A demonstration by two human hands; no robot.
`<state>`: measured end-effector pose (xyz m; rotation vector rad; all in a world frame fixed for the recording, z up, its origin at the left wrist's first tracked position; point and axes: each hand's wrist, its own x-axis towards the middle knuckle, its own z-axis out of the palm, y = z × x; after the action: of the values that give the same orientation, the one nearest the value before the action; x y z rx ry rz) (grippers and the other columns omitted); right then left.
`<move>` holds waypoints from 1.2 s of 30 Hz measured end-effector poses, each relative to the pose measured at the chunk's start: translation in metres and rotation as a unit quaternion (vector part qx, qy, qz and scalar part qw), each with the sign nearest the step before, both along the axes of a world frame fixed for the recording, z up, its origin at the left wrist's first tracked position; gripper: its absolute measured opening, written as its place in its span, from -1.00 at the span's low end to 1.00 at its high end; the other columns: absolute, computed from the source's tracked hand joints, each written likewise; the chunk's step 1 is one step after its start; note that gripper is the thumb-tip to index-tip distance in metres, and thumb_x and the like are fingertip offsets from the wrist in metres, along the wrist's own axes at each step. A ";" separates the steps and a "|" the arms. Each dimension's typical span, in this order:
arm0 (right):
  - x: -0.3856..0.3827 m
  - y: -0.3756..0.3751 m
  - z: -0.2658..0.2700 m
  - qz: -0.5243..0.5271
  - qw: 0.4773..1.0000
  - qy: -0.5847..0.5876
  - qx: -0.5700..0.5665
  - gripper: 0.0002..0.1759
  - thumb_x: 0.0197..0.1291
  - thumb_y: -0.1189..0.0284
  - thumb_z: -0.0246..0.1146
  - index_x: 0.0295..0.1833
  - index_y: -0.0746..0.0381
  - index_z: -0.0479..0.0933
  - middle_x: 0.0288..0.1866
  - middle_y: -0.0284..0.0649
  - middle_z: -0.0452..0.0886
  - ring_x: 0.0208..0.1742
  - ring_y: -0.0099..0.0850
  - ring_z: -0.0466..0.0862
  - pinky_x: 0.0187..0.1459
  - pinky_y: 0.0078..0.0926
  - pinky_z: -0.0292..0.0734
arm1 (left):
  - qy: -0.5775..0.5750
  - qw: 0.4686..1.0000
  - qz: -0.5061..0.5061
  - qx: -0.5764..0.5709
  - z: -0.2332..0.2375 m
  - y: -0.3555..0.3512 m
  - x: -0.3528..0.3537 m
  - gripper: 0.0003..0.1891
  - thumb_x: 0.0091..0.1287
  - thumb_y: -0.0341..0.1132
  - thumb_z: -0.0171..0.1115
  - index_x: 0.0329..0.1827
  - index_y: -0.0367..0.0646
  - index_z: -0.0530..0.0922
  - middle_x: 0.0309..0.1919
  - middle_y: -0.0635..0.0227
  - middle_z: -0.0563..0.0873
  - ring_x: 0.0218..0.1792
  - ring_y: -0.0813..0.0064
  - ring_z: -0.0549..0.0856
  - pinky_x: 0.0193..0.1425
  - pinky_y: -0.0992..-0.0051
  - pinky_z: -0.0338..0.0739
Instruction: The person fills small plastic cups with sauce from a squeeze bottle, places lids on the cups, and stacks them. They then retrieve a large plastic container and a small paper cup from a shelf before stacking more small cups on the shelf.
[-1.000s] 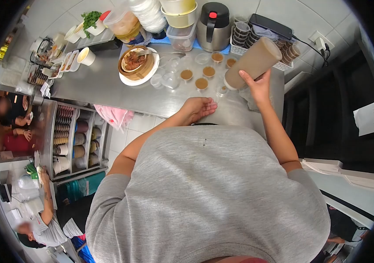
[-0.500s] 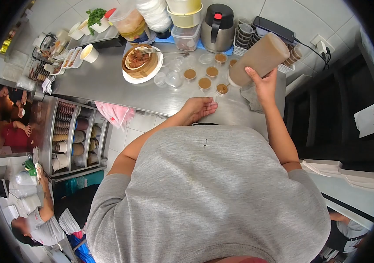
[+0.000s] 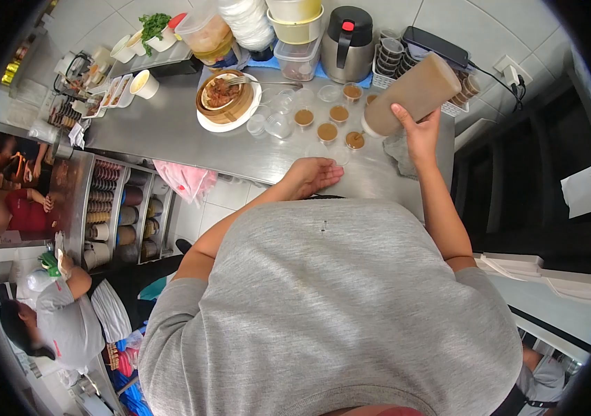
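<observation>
My right hand point(image 3: 420, 135) is wrapped round a big squeeze bottle point(image 3: 415, 91) of brown sauce, tilted with its nozzle end low over the nearest sauce cup point(image 3: 354, 141). Several small clear cups of brown sauce, among them one sauce cup point(image 3: 327, 132), stand grouped on the steel counter point(image 3: 240, 152). By the counter's front edge, my left hand point(image 3: 315, 176) rests with fingers stretched out, beside a clear empty cup point(image 3: 339, 155) that is hard to make out. Left of the filled cups lie several clear empty cups or lids point(image 3: 278, 125).
A bamboo steamer point(image 3: 223, 97) with food and a fork sits on a white plate. Behind are a steel jug point(image 3: 346, 45), stacked tubs point(image 3: 295, 35) and a basket of lidded cups point(image 3: 387, 55). A grey cloth point(image 3: 399, 156) lies at right. A co-worker point(image 3: 67, 319) stands at left.
My left hand's fingers have spread and loosened from the clear cup, which now stands just beyond them. The bottle stays tilted over the same sauce cup. The co-worker at left has shifted.
</observation>
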<state>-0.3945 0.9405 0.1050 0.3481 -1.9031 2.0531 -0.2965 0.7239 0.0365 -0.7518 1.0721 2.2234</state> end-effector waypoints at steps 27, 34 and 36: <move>-0.111 0.108 -0.029 0.048 0.659 -0.333 -0.672 -0.52 0.42 0.18 -0.16 0.10 0.31 0.48 0.02 -0.02 0.61 -0.01 -0.01 0.65 0.02 -0.01 0.66 | 0.551 0.430 -0.185 -0.691 0.030 0.024 -0.084 -0.85 0.22 -0.28 0.19 -0.32 -0.17 0.60 -0.35 0.18 0.62 -0.31 0.14 0.65 -0.25 0.16 0.53; -0.084 0.125 -0.060 -0.001 0.682 -0.427 -0.594 -0.43 0.46 0.07 -0.23 0.12 0.36 0.37 -0.02 0.13 0.59 -0.01 -0.04 0.66 0.04 -0.03 0.62 | 0.621 0.411 -0.183 -0.641 0.012 0.036 -0.060 -0.91 0.18 -0.39 0.18 -0.31 -0.19 0.58 -0.20 0.21 0.58 -0.13 0.18 0.56 -0.04 0.25 0.46; -0.067 0.112 -0.059 -0.033 0.763 -0.447 -0.466 -0.50 0.46 0.10 -0.18 0.02 0.34 0.42 -0.09 0.07 0.61 -0.10 -0.13 0.67 0.02 -0.15 0.60 | 0.636 0.398 -0.134 -0.647 0.009 0.034 -0.053 -0.85 0.18 -0.39 0.19 -0.22 -0.21 0.59 -0.15 0.18 0.58 -0.08 0.16 0.54 0.03 0.26 0.43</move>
<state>-0.4618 1.0524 0.0457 -1.0856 -0.8325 3.0391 -0.3491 0.7581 0.0453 1.0608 3.3218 0.7755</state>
